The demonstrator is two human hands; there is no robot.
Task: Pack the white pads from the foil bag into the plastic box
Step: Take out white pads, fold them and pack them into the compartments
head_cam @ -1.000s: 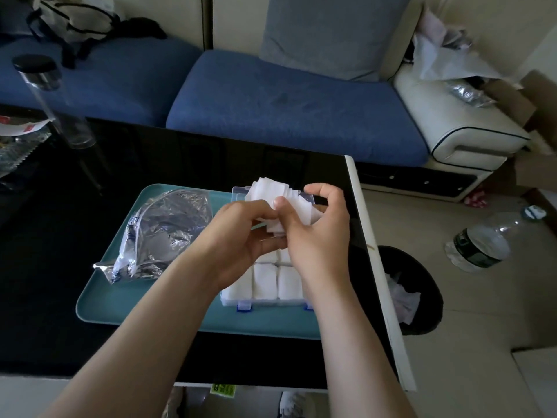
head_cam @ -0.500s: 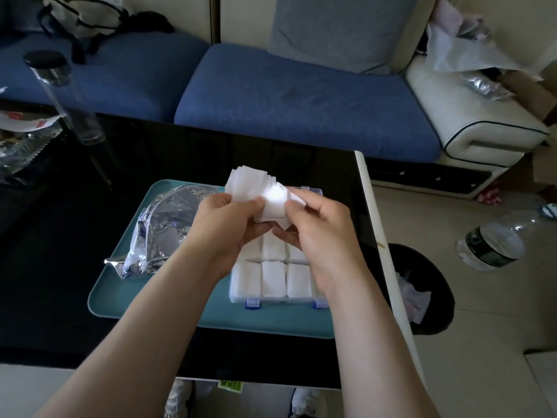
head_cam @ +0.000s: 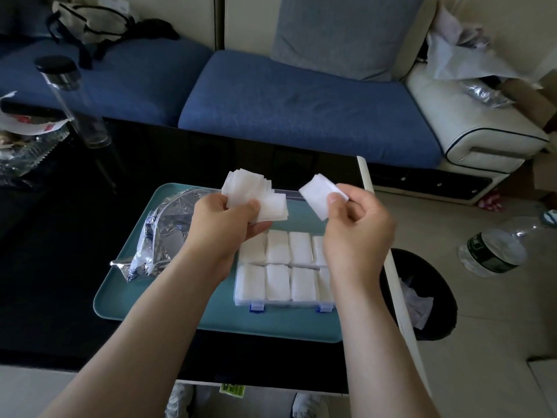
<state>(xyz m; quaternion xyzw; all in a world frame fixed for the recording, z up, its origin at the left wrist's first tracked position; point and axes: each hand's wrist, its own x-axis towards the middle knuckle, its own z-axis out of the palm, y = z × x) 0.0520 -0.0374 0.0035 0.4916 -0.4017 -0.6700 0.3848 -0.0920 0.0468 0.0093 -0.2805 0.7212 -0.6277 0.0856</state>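
A fanned stack of white pads (head_cam: pixel 256 196) sits in the left hand (head_cam: pixel 223 226), whose thumb and curled fingers grip its lower edge, holding it up above the far part of the plastic box (head_cam: pixel 284 304). Just beside it but apart from it, the right hand (head_cam: pixel 357 236) pinches a separate pad (head_cam: pixel 321 194) between thumb and forefinger, tilted with one corner pointing toward the stack; whether this is one pad or several pressed together cannot be told. Below both hands the plastic box lies with its two blue clasps toward the person, and its visible compartments, two rows side by side, are filled with packed pads (head_cam: pixel 278 248); the right-hand compartments are partly hidden by the right wrist. The box rests on the right half of a teal tray (head_cam: pixel 168 315), and the crumpled foil bag (head_cam: pixel 164 233) lies on the left half, its mouth open toward the box. The tray sits on a glossy black table (head_cam: pixel 60 267), where a clear bottle (head_cam: pixel 73 104) with a black cap stands at the far left. Beyond the table runs a blue sofa (head_cam: pixel 301 110) with a grey cushion (head_cam: pixel 337 34). On the floor to the right are a black bin (head_cam: pixel 434 324) and a water bottle (head_cam: pixel 494 251) lying on its side.
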